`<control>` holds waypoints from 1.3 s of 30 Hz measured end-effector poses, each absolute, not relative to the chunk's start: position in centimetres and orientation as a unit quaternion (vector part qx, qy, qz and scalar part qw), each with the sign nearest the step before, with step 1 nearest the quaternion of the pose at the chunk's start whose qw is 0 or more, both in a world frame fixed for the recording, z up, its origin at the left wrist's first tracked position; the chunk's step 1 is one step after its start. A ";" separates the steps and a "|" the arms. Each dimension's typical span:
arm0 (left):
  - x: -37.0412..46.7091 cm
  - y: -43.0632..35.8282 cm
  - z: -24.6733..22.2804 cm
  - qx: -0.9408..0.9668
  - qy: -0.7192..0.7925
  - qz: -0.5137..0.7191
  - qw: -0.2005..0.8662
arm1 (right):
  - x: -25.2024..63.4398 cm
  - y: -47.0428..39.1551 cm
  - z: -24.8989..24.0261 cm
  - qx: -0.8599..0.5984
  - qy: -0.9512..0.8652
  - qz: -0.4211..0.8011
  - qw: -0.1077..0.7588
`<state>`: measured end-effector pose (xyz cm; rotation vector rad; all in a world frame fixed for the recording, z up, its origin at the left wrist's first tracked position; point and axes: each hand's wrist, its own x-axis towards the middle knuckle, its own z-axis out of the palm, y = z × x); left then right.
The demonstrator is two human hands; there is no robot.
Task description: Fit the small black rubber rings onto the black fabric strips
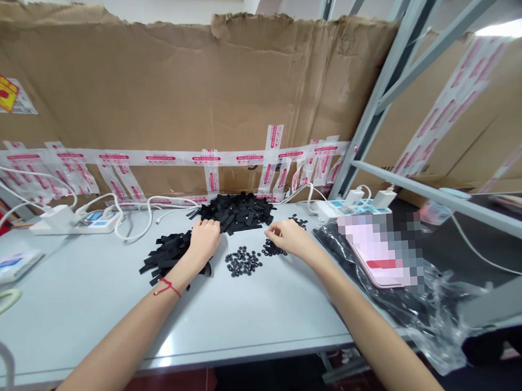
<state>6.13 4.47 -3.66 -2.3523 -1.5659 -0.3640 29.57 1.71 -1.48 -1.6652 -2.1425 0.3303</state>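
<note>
My left hand, with a red string bracelet at its wrist, is closed with curled fingers at the near edge of the far pile of black fabric strips. A second pile of black strips lies partly under that wrist. My right hand is closed, thumb and fingertips together, over a pile of small black rings. Whatever either hand holds is hidden or too small to name. Between the hands lies a heap of small round black pieces.
A taped cardboard wall stands behind the grey table. White power strips with cables lie along the back. At right are a pink phone-like item, clear plastic wrap and a metal frame. A packet lies left.
</note>
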 end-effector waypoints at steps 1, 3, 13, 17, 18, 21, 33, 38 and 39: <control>6.1 4.4 -3.5 -0.816 -0.545 -0.129 0.144 | 29.4 1.6 -1.4 -0.587 -0.769 0.135 0.215; 6.0 4.0 -3.2 -0.817 -0.538 -0.147 0.146 | 29.0 1.5 -1.2 -0.568 -0.761 0.198 0.244; 7.5 0.8 -0.9 -0.861 -0.360 -0.315 0.171 | 26.8 0.8 -0.8 -0.395 -0.484 0.730 0.279; 7.5 0.6 -0.5 -0.888 -0.322 -0.273 0.183 | 26.8 1.1 -1.3 -0.389 -0.506 0.676 0.369; 7.5 0.6 -0.4 -0.892 -0.319 -0.263 0.183 | 27.0 1.1 -1.3 -0.384 -0.515 0.665 0.381; 7.2 0.7 -0.3 -0.896 -0.323 -0.242 0.184 | 27.4 1.0 -1.1 -0.371 -0.536 0.645 0.399; 6.2 0.1 0.4 -0.866 -0.409 -0.285 0.031 | 27.1 0.7 -1.5 -0.355 -0.674 0.536 0.364; 6.8 -0.4 0.2 -0.857 -0.378 -0.283 -0.207 | 26.7 0.1 -1.0 -0.284 -0.720 0.516 0.367; 6.9 -0.4 0.2 -0.854 -0.371 -0.269 -0.246 | 26.7 0.0 -0.9 -0.285 -0.726 0.505 0.370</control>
